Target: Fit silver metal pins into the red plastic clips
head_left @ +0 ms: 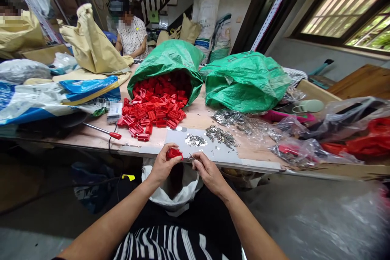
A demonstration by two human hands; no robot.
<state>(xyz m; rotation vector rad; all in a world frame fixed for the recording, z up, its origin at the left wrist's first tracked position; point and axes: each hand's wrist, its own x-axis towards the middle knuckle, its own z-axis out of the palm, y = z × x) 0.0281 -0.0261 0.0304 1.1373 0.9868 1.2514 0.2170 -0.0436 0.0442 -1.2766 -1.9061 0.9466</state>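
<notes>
At the near edge of the table (pixel 199 117), two hands work a red part and a metal one.

The red plastic piece (pixel 174 153) sits at the tips of the left hand (pixel 162 167), clamped between thumb and curled fingers, with its top showing above them. Just beside it, the right hand (pixel 208 172) has its fingertips pinched together on a small metal piece (pixel 191 156), too small to make out in detail, which points toward the red piece. Below both hands hangs an open white bag (pixel 170 197). Just beyond them a grey sheet (pixel 213 151) carries small heaps of metal parts (pixel 195 140). Farther back, a pile of red pieces (pixel 152 113) spills from a green sack (pixel 167 59). A second green sack (pixel 246 79) lies to its right. A co-worker (pixel 131 36) sits at the far end.
</notes>
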